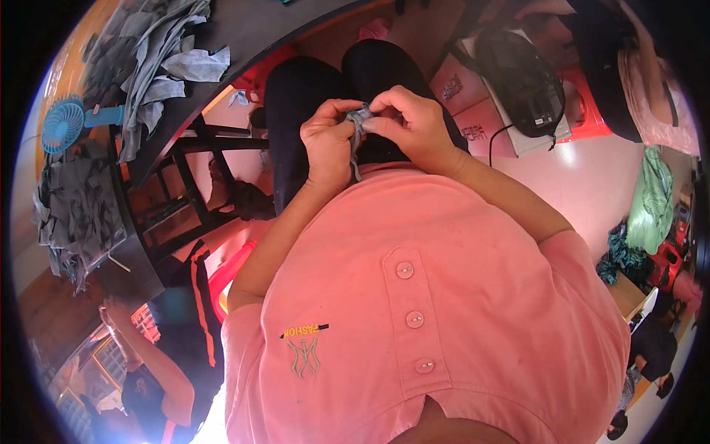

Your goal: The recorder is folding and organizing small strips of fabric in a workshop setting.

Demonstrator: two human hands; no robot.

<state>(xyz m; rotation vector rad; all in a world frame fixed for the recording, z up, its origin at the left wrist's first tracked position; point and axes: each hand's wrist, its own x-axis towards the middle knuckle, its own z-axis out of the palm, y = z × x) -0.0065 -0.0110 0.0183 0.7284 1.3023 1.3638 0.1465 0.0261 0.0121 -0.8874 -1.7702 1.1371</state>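
Above my dark-trousered lap point(296, 89), both hands meet at a small piece of grey-blue fabric point(358, 118). My left hand point(328, 144) is closed, pinching the fabric between thumb and forefinger. From the right, my right hand point(418, 129) pinches the same piece with its fingertips close to the left ones. A narrow end of the cloth hangs down beside my left palm toward my pink shirt point(473, 274). The fingers cover much of the piece, so its full shape is hidden.
Grey fabric strips point(151, 66) lie heaped on the dark table point(244, 48) to the left, by a small blue fan point(63, 124). More dark pieces point(81, 207) lie nearer. A black bag point(518, 78) rests on boxes at right. Other people sit nearby, one at lower left point(166, 377).
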